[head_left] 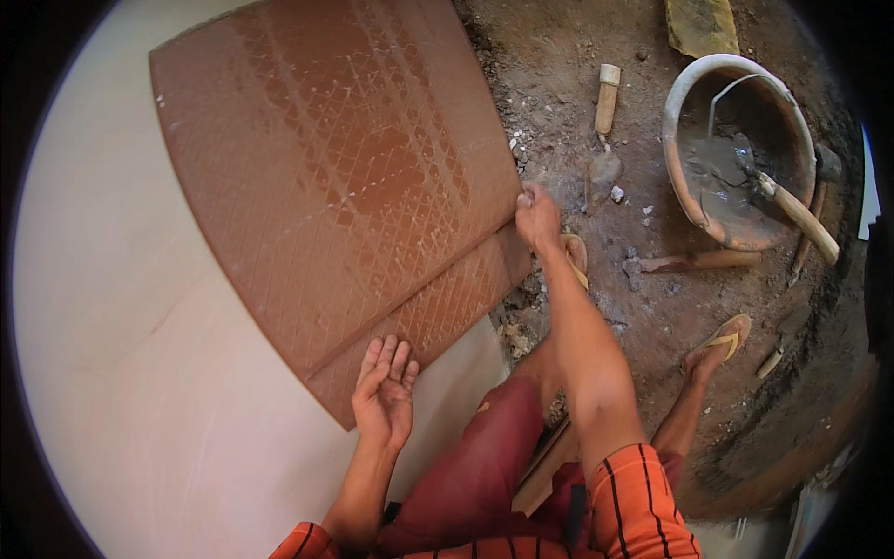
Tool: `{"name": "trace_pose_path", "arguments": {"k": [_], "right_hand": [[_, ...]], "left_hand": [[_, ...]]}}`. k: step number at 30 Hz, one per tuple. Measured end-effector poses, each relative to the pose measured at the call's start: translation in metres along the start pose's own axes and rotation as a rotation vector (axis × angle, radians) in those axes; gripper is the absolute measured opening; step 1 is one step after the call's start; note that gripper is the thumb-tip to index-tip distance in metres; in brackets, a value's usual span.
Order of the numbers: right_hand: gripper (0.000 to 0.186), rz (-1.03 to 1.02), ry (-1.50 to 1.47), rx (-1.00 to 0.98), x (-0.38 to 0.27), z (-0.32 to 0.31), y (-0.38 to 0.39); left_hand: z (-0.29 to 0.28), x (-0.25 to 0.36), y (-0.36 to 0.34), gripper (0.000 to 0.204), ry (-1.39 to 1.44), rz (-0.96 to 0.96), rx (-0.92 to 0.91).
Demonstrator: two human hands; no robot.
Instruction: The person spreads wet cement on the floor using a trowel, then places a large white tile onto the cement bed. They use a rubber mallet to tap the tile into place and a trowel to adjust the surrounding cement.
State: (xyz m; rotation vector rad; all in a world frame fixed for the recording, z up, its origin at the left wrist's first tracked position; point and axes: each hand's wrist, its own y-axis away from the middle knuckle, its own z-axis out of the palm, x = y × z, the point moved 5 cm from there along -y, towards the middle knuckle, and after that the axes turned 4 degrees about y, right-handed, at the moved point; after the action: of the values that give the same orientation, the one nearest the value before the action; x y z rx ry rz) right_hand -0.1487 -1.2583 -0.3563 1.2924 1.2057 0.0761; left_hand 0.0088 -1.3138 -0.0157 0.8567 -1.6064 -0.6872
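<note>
Brown tiles (pixel 321 177) have hands (pixel 538 220) at edges, floor (pixel 112 326) leftward.

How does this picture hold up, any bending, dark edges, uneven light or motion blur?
In the head view, black fills the corners; the brown panel's left edge bows outward, likely fisheye distortion; the pale floor looks bright and low in detail, the soil darker; the left hand and right hand show no obvious motion blur.

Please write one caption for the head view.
Right hand grips a flat, brown, grid-patterned slab by its edge; open left hand, palm up, nearby.
</note>
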Motion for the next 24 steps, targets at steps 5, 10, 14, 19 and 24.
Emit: {"name": "trace_pose_path", "arguments": {"k": [5,10,14,19,24], "right_hand": [[0.037,-0.15,0.019,0.064,-0.009,0.017,-0.052],[0.043,-0.127,0.086,0.093,-0.017,0.025,-0.071],[0.053,0.028,0.133,-0.011,-0.024,0.031,-0.073],[0.063,0.185,0.145,-0.088,-0.033,0.031,-0.074],[0.07,0.223,0.111,-0.089,-0.029,0.035,-0.079]], "left_hand": [[0.016,0.007,-0.013,0.063,-0.022,0.081,-0.157],[0.017,-0.006,-0.015,0.067,-0.155,0.21,-0.216],[0.01,-0.015,-0.018,0.075,-0.175,0.295,-0.283],[0.015,-0.021,-0.017,0.082,-0.126,0.376,-0.362],[0.013,-0.008,-0.015,0.084,-0.091,0.517,-0.349]]}}
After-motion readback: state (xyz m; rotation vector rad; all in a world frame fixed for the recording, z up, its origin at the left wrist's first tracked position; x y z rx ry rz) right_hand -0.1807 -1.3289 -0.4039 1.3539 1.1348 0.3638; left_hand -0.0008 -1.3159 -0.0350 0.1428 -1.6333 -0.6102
